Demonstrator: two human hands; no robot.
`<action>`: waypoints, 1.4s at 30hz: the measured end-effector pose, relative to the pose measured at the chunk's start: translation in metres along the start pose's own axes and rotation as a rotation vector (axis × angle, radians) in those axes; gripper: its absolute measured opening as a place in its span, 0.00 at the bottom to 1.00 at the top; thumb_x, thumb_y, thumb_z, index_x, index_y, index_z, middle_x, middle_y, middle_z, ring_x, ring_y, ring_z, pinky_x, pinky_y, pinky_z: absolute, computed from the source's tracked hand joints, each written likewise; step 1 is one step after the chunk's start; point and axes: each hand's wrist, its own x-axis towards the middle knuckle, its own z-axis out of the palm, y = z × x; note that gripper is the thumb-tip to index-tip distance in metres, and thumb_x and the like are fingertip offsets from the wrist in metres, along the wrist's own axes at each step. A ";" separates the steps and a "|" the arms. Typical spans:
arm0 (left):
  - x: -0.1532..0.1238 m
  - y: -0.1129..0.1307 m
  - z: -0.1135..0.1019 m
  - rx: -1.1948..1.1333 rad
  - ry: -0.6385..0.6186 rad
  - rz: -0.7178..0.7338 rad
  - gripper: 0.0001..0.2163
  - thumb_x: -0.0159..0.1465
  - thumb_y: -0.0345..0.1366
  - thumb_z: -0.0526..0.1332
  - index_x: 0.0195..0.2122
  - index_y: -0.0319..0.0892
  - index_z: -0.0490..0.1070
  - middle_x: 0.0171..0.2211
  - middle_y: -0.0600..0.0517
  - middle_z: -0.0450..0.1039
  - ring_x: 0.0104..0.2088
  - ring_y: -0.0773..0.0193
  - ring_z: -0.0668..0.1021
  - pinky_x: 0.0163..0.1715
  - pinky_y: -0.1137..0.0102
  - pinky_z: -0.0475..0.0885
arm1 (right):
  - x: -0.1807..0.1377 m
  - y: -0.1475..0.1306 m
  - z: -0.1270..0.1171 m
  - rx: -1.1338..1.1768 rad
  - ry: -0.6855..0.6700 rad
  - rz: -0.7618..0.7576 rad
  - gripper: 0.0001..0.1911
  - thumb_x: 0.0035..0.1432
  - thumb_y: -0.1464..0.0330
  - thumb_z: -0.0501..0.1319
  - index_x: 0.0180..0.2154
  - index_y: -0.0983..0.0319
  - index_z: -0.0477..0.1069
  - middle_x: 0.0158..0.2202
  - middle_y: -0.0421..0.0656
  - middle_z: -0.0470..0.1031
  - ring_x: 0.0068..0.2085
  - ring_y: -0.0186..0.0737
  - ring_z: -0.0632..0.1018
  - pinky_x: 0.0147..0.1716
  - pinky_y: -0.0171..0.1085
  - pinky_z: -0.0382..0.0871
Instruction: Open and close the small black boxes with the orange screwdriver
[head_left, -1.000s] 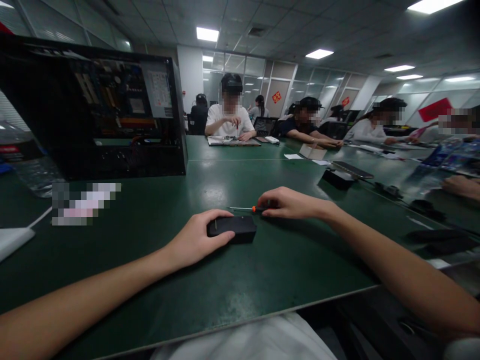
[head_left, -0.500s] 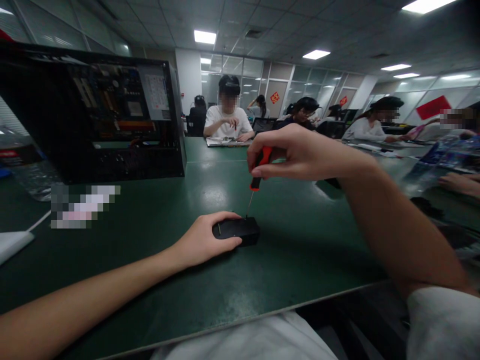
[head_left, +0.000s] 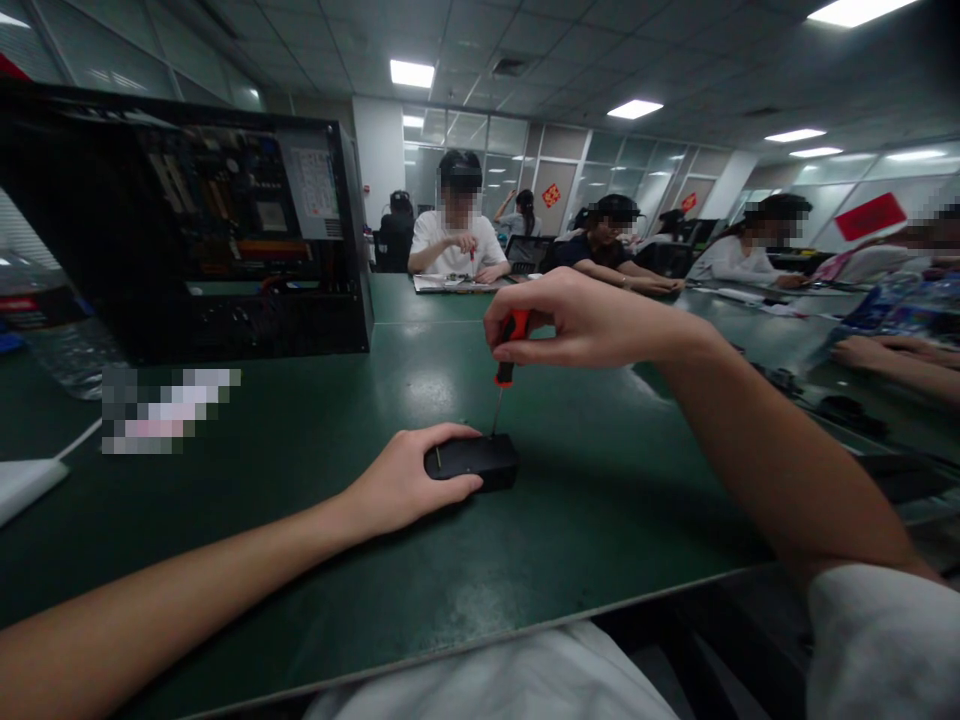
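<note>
A small black box-shaped device (head_left: 487, 462) lies on the green tabletop, one end rounded and a thin yellowish strip near it. My left hand (head_left: 409, 475) grips that end, thumb along the near side and fingers along the far side. Above it, my right hand (head_left: 555, 318) is closed round the red-and-black handle of a screwdriver (head_left: 505, 374). The screwdriver stands nearly upright, and its thin metal tip meets the device's top near the far edge. Whether a screw sits under the tip is too small to tell.
An opened black computer case (head_left: 352, 330) stands at the left, beside a clear plastic bottle (head_left: 82, 360). A white object with a cable (head_left: 30, 485) lies at the left edge. Across the table (head_left: 420, 560) a person in white (head_left: 457, 240) works; others sit at the right.
My right hand and the screwdriver's handle have shifted slightly left and down, bringing the shaft more upright. The tip, the device and my left hand stay in place.
</note>
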 end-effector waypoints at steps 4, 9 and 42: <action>0.001 -0.001 0.001 -0.007 -0.007 0.001 0.22 0.61 0.41 0.69 0.56 0.44 0.76 0.46 0.52 0.81 0.42 0.57 0.81 0.45 0.67 0.73 | 0.003 0.000 0.004 -0.007 0.014 -0.010 0.07 0.62 0.67 0.63 0.40 0.65 0.74 0.35 0.43 0.78 0.33 0.33 0.75 0.33 0.32 0.65; 0.000 -0.002 0.000 -0.003 -0.005 0.003 0.21 0.61 0.41 0.68 0.55 0.44 0.76 0.46 0.52 0.81 0.43 0.57 0.81 0.46 0.67 0.73 | 0.000 0.002 0.002 0.068 -0.030 -0.003 0.09 0.61 0.70 0.62 0.43 0.64 0.74 0.40 0.44 0.79 0.38 0.35 0.78 0.37 0.33 0.69; 0.000 -0.002 0.000 -0.018 -0.015 0.033 0.19 0.62 0.41 0.68 0.54 0.45 0.76 0.46 0.52 0.81 0.46 0.54 0.81 0.47 0.66 0.73 | 0.001 -0.026 0.012 -0.020 0.030 -0.119 0.10 0.63 0.63 0.63 0.41 0.64 0.72 0.34 0.41 0.77 0.32 0.33 0.73 0.31 0.33 0.62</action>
